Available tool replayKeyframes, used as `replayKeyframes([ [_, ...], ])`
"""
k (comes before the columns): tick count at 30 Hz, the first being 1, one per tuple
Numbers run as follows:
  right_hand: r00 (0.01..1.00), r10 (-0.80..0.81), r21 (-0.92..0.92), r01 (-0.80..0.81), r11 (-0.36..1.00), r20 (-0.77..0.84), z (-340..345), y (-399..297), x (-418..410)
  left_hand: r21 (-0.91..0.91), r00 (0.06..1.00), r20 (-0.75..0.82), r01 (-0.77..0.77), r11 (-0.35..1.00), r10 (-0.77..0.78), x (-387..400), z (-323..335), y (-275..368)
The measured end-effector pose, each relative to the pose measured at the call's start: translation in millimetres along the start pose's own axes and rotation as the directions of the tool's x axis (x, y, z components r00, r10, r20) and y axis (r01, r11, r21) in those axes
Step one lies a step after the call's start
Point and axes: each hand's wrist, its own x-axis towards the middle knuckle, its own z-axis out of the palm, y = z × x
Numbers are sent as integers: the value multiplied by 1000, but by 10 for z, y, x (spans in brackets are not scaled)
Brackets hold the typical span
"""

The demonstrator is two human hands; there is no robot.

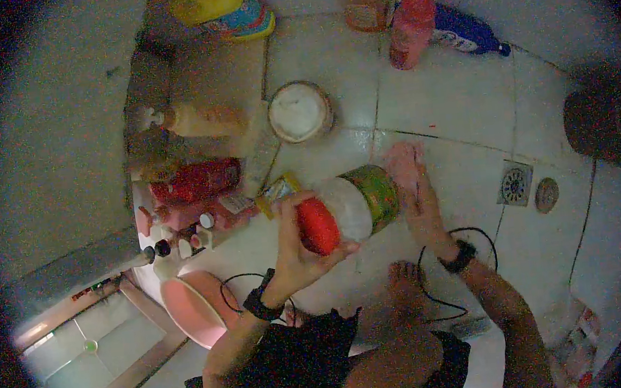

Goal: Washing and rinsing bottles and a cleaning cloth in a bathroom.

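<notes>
A plastic jar [350, 204] with a red lid and a green label lies tilted sideways in front of me. My left hand [297, 231] is wrapped about its red-lid end, thumb and fingers on either side. At the jar's labelled base is my right hand [410, 177], blurred and pinkish. Whether it touches the jar or holds something thin is unclear. Dark bands circle both wrists. Just beyond my left fingers lies a small yellow packet [280, 191]. Farther off, a round tub [300, 111] with a whitish top stands on the tiled floor [441, 105].
Left are a pump bottle [204, 120], a red bottle [196, 181] and a pink tub [201, 309]. A yellow-and-blue container [228, 12], pink cup [412, 30] and blue bottle [465, 28] stand farther back. Right are a floor drain [515, 183] and dark vessel [600, 118]. Black cable [495, 250] loops nearby.
</notes>
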Motion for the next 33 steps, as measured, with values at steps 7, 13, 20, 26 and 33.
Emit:
replayKeyframes([
  [7, 997, -2, 150, 13, 989, -77, 96, 84, -82, -57, 998, -57, 32, 998, -35, -41, 10, 32],
  [13, 988, 80, 108, -95, 990, 132, -97, 211, 281, 263, 950, 56, -311, 913, 307, 42, -96, 147],
  [20, 976, -149, -421, 204, 884, 161, 128, 229, 172, 312, 910, 269, -392, 865, 316, 8, -37, 168],
  [26, 964, -264, -72, 262, 962, -16, 435, 260, -485, 259, 976, 133, -200, 945, 171, 14, 168, -22],
  [33, 821, -552, -214, 519, 828, -144, 564, 157, -146, 267, 978, 135, -193, 944, 161, 212, 134, -85],
])
